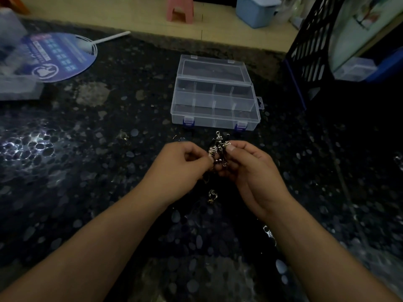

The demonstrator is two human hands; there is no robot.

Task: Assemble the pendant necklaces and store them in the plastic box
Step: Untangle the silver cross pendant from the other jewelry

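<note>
A clear plastic box [214,99] with dividers and blue latches lies open on the dark speckled table, its lid tilted back. Just in front of it, my left hand [181,168] and my right hand [250,173] meet over a tangle of silver pendants on dark cords [219,149]. Both hands pinch that bundle between thumb and fingers, and some pendants stick up above the fingertips. A loose silver pendant [212,196] lies on the table below the hands. Another small metal piece [268,233] lies by my right forearm.
A round blue hand fan [56,56] with a white handle lies at the far left, next to a translucent container [13,62]. A black mesh rack [311,46] stands at the right. A pink stool [180,9] and a blue bin [255,10] stand on the floor beyond the table.
</note>
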